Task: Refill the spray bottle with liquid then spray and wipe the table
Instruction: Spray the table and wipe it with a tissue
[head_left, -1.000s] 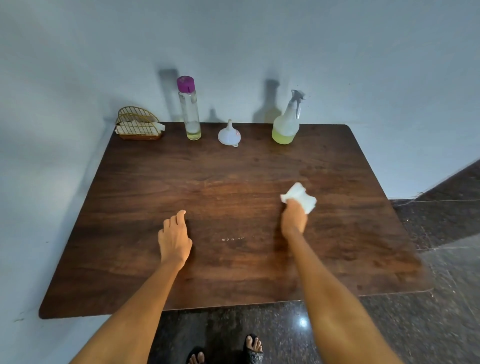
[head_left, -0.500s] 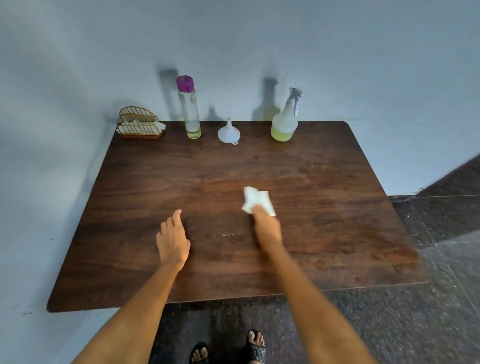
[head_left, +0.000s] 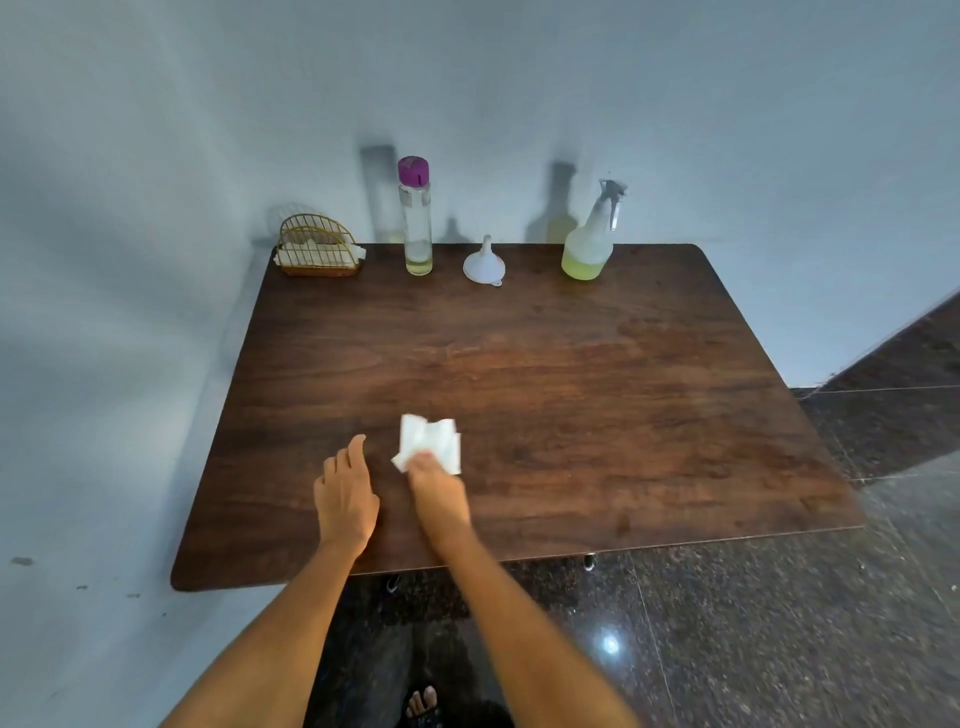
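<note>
A dark wooden table (head_left: 597, 395) stands against a pale wall. My right hand (head_left: 436, 493) presses a white tissue (head_left: 428, 441) flat on the table's front left part. Just left of it, my left hand (head_left: 345, 499) rests palm down on the wood with its fingers loosely together and holds nothing. At the back edge stands the spray bottle (head_left: 589, 241), clear with yellow-green liquid in its lower part. A white funnel (head_left: 484, 262) lies upside down beside it. Left of the funnel is a tall clear bottle with a purple cap (head_left: 415, 215), nearly empty.
A gold wire holder with white tissues (head_left: 318, 249) sits at the back left corner. The wall runs along the table's left and back sides. Dark speckled floor tiles (head_left: 779, 623) lie to the right and in front, where my sandalled foot (head_left: 423, 704) shows.
My right hand has slid the tissue leftwards across the table, from right of centre to beside my left hand. The left hand has stayed put. The view has shifted.
</note>
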